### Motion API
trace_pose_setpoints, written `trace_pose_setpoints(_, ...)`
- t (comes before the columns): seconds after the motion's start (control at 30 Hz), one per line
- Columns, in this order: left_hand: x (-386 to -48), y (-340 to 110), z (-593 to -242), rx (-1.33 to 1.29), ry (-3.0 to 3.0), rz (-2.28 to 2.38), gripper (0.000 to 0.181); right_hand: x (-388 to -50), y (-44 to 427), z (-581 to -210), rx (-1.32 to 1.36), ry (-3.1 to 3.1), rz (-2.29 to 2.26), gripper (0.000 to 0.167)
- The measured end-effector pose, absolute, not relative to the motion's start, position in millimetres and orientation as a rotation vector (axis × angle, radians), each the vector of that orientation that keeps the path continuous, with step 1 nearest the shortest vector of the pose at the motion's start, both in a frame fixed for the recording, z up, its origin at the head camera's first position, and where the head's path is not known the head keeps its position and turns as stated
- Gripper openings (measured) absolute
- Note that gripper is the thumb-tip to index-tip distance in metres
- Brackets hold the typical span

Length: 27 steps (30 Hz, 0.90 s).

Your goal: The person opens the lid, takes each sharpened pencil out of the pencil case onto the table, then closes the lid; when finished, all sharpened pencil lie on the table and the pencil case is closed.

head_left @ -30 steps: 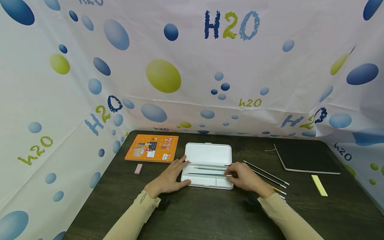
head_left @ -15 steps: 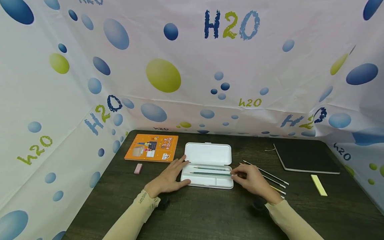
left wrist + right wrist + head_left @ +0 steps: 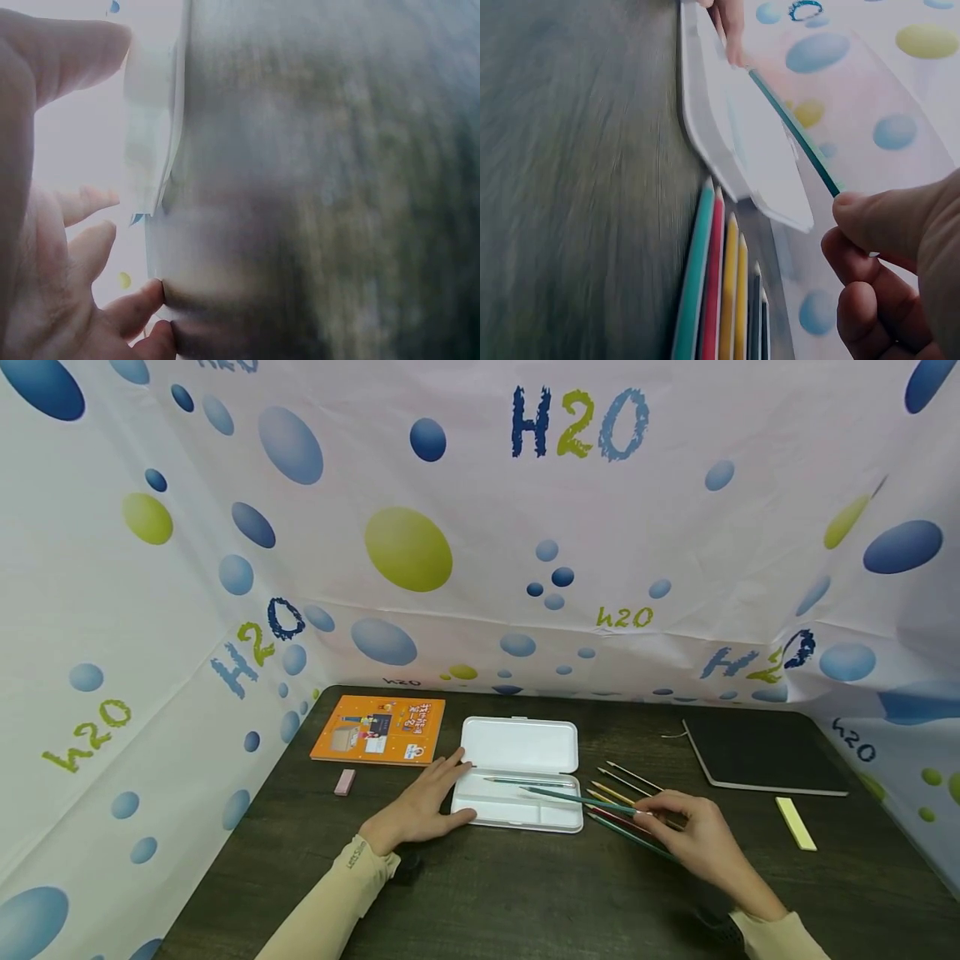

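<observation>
A white pencil case (image 3: 520, 745) lies opened flat on the table, its lid folded back. My left hand (image 3: 416, 806) rests at its left edge, fingers spread, thumb by the near corner. In the case's back compartment lies one pencil (image 3: 525, 782). My right hand (image 3: 697, 831), right of the case, pinches a green pencil (image 3: 577, 799) at its end between thumb and fingers. That pencil is raised, its point over the case. In the right wrist view, the green pencil (image 3: 795, 129) slants away from the right hand's (image 3: 877, 255) fingertips.
Beneath the right hand, several coloured pencils (image 3: 730, 285) lie side by side on the table. An orange book (image 3: 378, 731) and a pink eraser (image 3: 345, 782) are on the left. A black notebook (image 3: 765, 752) and a yellow strip (image 3: 797, 823) lie on the right.
My right hand has moved right, away from the case, drawing the green pencil up out of it. The loose pencils' tips have come into view. My left hand has stayed in place.
</observation>
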<state>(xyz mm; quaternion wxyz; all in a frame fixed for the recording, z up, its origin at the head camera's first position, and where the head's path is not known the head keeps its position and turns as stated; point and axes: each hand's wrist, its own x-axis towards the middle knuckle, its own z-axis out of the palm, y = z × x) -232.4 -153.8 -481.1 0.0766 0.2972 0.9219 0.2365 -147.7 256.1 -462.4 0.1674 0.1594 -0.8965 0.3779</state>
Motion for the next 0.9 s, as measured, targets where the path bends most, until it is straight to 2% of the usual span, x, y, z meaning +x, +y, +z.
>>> trace_pose_setpoints(0.3,-231.8,-154.1,-482.8,0.891,2.768,0.710,0.079,-108.2,297.4,-467.2,0.272,-2.512,0.949,0.020)
trace_pose_setpoints(0.53,-233.5,-154.5,-484.1,0.883,2.773,0.699,0.079,-79.9,316.8,-473.3,0.067,-2.628,0.862,0.016)
trace_pose_setpoints(0.73,-233.0,-154.3,-483.6,0.877,2.773,0.698,0.079,-71.2,318.3,-482.0,-0.012,-2.680,0.842,0.016)
trace_pose_setpoints(0.9,-233.2,-153.9,-483.8,0.889,2.769,0.703,0.079,-70.2,317.8,-489.8,0.033,-2.660,0.849,0.019)
